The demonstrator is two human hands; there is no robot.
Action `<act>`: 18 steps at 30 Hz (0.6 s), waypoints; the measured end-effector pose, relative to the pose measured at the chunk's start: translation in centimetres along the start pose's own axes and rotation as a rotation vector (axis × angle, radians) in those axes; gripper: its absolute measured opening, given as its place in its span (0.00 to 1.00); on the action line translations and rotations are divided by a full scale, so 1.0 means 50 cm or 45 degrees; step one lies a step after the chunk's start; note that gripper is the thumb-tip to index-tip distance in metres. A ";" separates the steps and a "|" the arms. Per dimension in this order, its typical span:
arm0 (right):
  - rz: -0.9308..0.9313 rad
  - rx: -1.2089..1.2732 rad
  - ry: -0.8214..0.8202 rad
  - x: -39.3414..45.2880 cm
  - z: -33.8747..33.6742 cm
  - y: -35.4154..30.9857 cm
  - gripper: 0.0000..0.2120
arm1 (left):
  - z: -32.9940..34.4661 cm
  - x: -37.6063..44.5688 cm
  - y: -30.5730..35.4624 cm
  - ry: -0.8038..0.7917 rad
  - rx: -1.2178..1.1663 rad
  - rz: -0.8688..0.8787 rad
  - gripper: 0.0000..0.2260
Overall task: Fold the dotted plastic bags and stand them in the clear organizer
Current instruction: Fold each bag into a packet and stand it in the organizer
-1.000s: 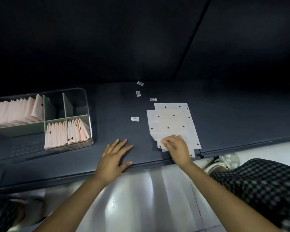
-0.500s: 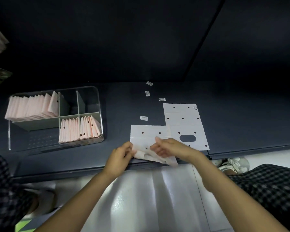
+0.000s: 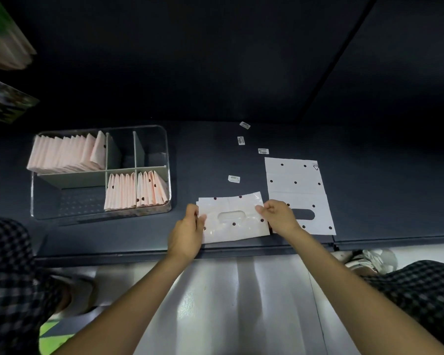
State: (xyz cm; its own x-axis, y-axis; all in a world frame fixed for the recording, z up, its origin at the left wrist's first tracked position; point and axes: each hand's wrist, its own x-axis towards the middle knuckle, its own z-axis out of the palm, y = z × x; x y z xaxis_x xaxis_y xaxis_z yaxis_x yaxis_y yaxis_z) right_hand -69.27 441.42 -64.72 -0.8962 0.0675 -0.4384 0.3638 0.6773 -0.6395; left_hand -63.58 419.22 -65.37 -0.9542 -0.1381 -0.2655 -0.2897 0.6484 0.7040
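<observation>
A white dotted plastic bag with an oval handle hole lies folded over near the front edge of the dark shelf. My left hand grips its left edge and my right hand pinches its right edge. To the right, a stack of flat dotted bags lies unfolded, partly under my right hand. At the left stands the clear organizer, with several folded pink-white bags upright in its back left compartment and more folded bags in the front right ones.
Small white label stickers lie scattered on the shelf behind the bags. The organizer's front left compartment and back middle compartments hold nothing. Below the shelf edge is a shiny white floor, with checkered trouser legs at both sides.
My right hand pulled one bag off the stack toward the left. My left hand left the shelf surface and joined it. The bag is now doubled over between both hands.
</observation>
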 end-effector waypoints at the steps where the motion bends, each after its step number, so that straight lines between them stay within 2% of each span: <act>1: 0.010 -0.069 0.024 0.005 0.004 -0.003 0.19 | -0.002 -0.003 0.003 0.045 -0.010 -0.002 0.07; 3: 0.052 -0.123 0.025 0.013 0.010 -0.006 0.18 | -0.005 -0.013 0.009 0.205 0.053 0.097 0.10; 5: 0.076 -0.144 0.003 0.017 0.014 -0.008 0.17 | -0.003 -0.025 0.012 0.280 0.248 0.368 0.13; 7: 0.077 -0.175 0.001 0.017 0.017 -0.008 0.17 | 0.009 -0.045 0.010 0.213 0.458 0.692 0.15; 9: 0.087 -0.195 0.013 0.016 0.018 -0.010 0.17 | 0.028 -0.066 0.003 0.062 0.583 0.872 0.22; 12: 0.118 -0.220 0.002 0.017 0.018 -0.017 0.16 | 0.050 -0.081 -0.025 -0.153 0.868 0.846 0.33; 14: 0.135 -0.229 0.004 0.017 0.018 -0.020 0.16 | 0.057 -0.079 -0.049 -0.262 0.985 0.814 0.35; 18: 0.154 -0.240 0.029 0.019 0.022 -0.020 0.18 | 0.059 -0.076 -0.063 -0.285 1.081 0.808 0.35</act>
State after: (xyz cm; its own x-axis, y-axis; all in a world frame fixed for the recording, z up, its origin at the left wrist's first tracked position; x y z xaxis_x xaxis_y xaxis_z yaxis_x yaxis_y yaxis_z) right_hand -70.23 440.02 -65.20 -0.8555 0.1716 -0.4886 0.4167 0.7882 -0.4529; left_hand -58.81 419.91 -68.51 -0.8514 0.4897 -0.1881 0.4810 0.8718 0.0925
